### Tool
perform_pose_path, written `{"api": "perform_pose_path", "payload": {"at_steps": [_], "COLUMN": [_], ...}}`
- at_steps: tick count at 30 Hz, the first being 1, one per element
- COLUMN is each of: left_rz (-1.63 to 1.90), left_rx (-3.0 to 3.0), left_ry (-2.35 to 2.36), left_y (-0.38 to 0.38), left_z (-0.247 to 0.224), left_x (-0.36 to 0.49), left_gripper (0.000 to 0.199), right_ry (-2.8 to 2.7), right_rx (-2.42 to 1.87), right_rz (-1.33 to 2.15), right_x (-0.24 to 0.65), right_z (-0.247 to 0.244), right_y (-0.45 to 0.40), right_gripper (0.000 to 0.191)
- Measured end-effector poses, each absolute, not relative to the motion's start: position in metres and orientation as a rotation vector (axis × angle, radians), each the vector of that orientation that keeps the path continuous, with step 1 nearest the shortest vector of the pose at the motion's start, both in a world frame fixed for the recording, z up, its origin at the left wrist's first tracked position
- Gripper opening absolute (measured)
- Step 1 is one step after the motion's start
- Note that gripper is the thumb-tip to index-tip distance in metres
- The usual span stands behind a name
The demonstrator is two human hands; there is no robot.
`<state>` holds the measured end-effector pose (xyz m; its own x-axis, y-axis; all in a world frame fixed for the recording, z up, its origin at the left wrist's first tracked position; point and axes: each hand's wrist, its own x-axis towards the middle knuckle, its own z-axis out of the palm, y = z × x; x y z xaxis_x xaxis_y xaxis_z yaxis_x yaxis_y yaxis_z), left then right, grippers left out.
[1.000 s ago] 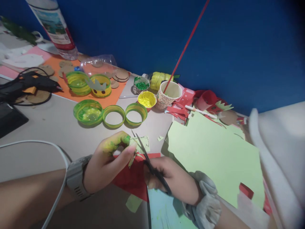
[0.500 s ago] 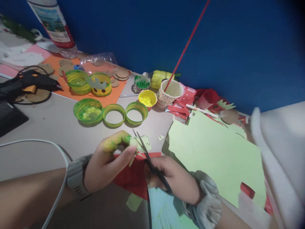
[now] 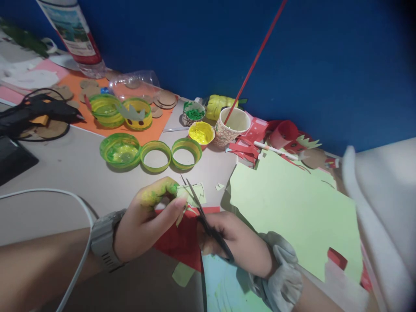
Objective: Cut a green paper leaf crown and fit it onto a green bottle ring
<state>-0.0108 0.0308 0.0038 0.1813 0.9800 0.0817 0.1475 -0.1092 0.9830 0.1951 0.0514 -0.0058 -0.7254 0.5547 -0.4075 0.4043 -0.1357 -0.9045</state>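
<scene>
My left hand (image 3: 151, 221), stained green and yellow on the index finger, pinches a small pale green paper piece (image 3: 198, 195) between thumb and finger. Dark-handled scissors (image 3: 212, 234) are in my right hand (image 3: 230, 240), their blades slightly apart and crossing the paper from below right. Under the hands lies red paper (image 3: 180, 238). A large pale green sheet (image 3: 292, 208) rests to the right, and a tiny paper scrap (image 3: 220, 186) sits just beyond the held piece.
Behind the hands stand green-yellow rings (image 3: 186, 154), a cup of yellow paint (image 3: 201, 133), a cup of green paint (image 3: 193, 113) and a paper cup (image 3: 231, 128) with a red stick. A black glue gun (image 3: 48, 108) and white cable (image 3: 81, 201) are at left.
</scene>
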Motion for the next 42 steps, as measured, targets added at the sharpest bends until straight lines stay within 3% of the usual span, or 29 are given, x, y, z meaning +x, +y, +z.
{"api": "perform_pose_path", "payload": {"at_steps": [16,42], "left_rz": [1.083,1.073], "left_rx": [1.473,1.471], "left_ry": [1.137,1.113], "left_y": [0.0308,0.0312], "left_z": [0.0061,0.0033], "left_x": [-0.0102,-0.0110], "left_gripper": [0.029,0.029], "right_ry": [-2.003,-1.975], "right_rx": [-1.136,-1.187], "right_rz": [2.009,2.005], "right_x": [0.1950,0.1981], "right_z": [-0.0062,-0.0078], "right_y": [0.0510,0.0479], "right_gripper": [0.050,0.051]}}
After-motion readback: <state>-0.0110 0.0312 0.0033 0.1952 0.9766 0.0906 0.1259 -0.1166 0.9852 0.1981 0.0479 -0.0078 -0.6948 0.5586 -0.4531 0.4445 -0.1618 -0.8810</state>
